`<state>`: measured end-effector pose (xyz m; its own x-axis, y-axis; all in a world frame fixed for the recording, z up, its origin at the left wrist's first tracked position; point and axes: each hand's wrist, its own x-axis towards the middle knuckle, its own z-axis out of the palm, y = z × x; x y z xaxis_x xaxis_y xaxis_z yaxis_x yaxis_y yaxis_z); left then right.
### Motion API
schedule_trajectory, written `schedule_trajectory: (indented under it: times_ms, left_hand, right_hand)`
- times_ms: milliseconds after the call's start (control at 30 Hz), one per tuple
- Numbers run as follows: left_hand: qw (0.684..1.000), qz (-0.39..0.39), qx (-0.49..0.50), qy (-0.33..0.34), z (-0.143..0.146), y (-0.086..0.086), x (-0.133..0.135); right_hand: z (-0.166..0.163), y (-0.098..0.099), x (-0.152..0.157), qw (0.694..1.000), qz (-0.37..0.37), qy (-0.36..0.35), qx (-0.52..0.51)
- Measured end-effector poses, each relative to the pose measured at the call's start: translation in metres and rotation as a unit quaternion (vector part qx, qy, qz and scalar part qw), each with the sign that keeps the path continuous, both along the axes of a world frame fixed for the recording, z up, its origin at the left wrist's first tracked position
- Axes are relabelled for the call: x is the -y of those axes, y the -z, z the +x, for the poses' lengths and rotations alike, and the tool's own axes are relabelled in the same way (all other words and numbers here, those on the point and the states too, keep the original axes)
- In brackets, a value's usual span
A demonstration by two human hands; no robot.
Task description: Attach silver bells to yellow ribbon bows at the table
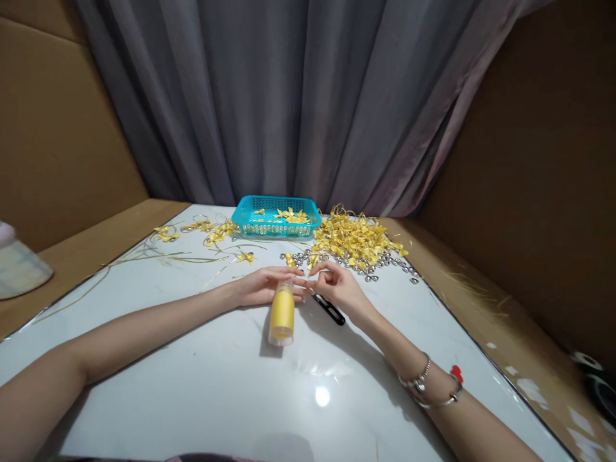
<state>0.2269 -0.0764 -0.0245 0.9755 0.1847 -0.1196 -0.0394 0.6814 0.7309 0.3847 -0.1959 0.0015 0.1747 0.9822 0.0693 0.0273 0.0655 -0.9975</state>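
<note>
My left hand (pixel 264 285) has its fingers stretched to the right, palm partly showing. In front of that palm is a clear, bottle-shaped tube with yellow inside (pixel 282 314); I cannot tell whether the hand touches it. My right hand (pixel 337 287) is closed, thumb and forefinger brought together beside the left fingertips. Whatever it pinches is too small to make out. Under the right hand lies a black slotted handle (pixel 331 310), its other end hidden by the fingers. Just beyond the hands are small yellow bows (pixel 289 259) and silvery metal pieces (pixel 370 278).
A teal basket (pixel 276 229) with some yellow bows stands at the back of the white table (pixel 202 385). Right of it is a heap of yellow bows (pixel 351 237). Thin gold cords (pixel 158 256) spread on the left. Cardboard walls (pixel 539 160) and a grey curtain (pixel 269 96) enclose the table.
</note>
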Motion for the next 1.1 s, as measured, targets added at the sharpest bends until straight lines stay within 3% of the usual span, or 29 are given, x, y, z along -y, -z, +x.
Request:
schedule_trajectory:
  times_ms: [333, 600, 733, 867, 900, 1100]
  left_hand:
    - [0.999, 0.049, -0.011, -0.012, -0.001, -0.001, 0.000]
    - [0.996, 0.063, -0.027, -0.058, 0.001, -0.004, 0.001]
    - [0.992, 0.077, -0.022, -0.098, 0.002, 0.000, -0.003]
    - [0.985, 0.097, -0.011, -0.139, 0.003, 0.005, -0.003]
    - [0.984, 0.102, -0.010, -0.148, 0.003, 0.006, -0.003]
    - [0.977, 0.114, -0.009, -0.182, 0.003, 0.006, -0.002]
  right_hand:
    - [-0.005, 0.013, -0.002, 0.994, 0.021, 0.075, 0.082]
    - [-0.001, -0.004, 0.003, 0.972, 0.066, 0.095, 0.204]
    - [-0.006, -0.018, 0.013, 0.947, 0.017, 0.021, 0.321]
    - [-0.017, -0.019, 0.022, 0.850, -0.007, -0.044, 0.524]
    - [-0.018, -0.017, 0.023, 0.838, -0.006, -0.051, 0.543]
    - [-0.016, -0.007, 0.018, 0.857, -0.010, -0.131, 0.498]
